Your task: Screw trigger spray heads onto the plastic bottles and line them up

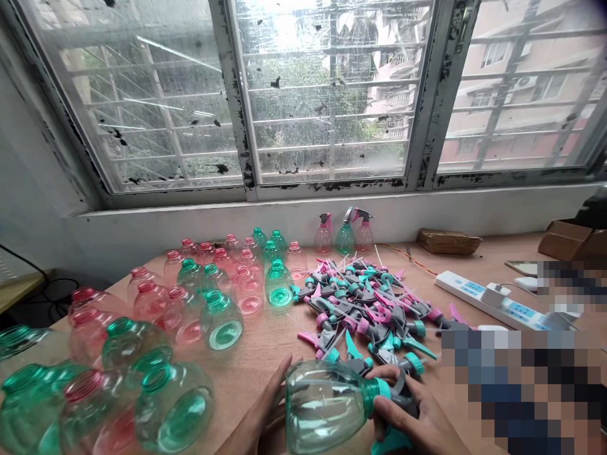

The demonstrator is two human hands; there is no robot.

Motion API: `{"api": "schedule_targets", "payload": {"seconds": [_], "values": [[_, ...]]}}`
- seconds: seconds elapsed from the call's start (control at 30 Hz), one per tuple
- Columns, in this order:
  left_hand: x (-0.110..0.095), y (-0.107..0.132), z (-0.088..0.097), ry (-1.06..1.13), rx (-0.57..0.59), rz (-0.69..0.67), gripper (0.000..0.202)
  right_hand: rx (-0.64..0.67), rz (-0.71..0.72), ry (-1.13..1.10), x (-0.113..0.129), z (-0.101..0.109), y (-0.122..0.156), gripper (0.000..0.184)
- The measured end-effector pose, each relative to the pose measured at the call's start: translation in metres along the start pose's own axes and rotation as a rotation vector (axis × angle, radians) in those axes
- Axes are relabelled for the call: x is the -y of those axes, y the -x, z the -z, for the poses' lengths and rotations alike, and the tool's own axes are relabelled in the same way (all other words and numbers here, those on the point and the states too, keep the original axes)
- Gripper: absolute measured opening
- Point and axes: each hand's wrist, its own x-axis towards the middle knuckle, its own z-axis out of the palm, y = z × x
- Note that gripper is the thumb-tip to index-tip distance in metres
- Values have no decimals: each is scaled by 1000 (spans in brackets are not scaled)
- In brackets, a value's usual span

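Note:
A clear green spray bottle (322,407) lies sideways between my hands, its neck pointing right. My left hand (265,411) cups the bottle's base end, with some fingers hidden behind it. My right hand (417,407) is closed around the grey and teal trigger sprayer (403,395) at the neck, thumb and fingers at the teal collar (382,390). The sprayer's teal trigger hangs below, partly covered by the hand. Just beyond the bottle is a heap of loose trigger sprayers (355,300) in grey, pink and teal.
Several uncapped pink and green bottles (222,319) stand at the left. Three bottles with sprayers on, one a green bottle (345,240), stand by the wall. A white power strip (488,297), a brown package (448,242) and a cardboard box (573,243) are at right.

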Motion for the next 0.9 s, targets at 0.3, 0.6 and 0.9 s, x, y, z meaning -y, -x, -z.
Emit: {"api": "schedule_targets", "payload": {"seconds": [0.3, 0.6, 0.9], "values": [[21, -3, 10, 57, 66, -95, 91, 44, -5, -25, 2, -2, 2, 50], [-1, -2, 0, 30, 34, -20, 94, 38, -13, -7, -2, -1, 1, 51], [1, 2, 1, 173, 36, 0, 83, 79, -18, -52, 4, -3, 2, 50]]}}
